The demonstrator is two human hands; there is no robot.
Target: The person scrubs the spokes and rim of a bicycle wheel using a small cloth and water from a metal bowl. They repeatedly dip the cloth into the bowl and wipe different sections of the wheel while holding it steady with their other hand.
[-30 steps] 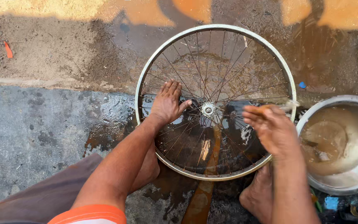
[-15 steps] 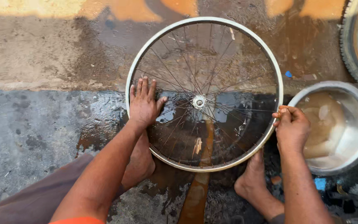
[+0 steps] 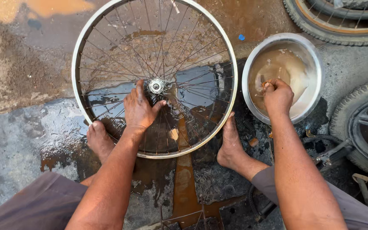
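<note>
- Wheel [image 3: 107, 32], a bare spoked rim with no tyre, is lying flat on the wet ground [image 3: 18, 145], in front of the person's two bare feet.
- Left hand [image 3: 139, 108] is resting open and palm down on the spokes, fingers spread, with the fingertips just beside the hub [image 3: 155, 86].
- Right hand [image 3: 277, 97] is reaching into the bowl [image 3: 318, 59], fingers curled closed around a small brownish thing that is too hidden to make out.
- Bowl, round and metal, is sitting just right of the wheel and is holding murky brown water.
- Left foot [image 3: 100, 140] is lying at the rim's lower left edge; right foot [image 3: 231, 147] is touching the rim at its lower right.
- Puddle [image 3: 192, 91] is showing dark and shiny under the spokes, and a rusty streak is running from it towards the person.
- Tyre [image 3: 333, 32] is lying at the top right, beyond the bowl.
- Another wheel with its tyre [image 3: 358, 110] is lying at the right edge, near the right forearm.
</note>
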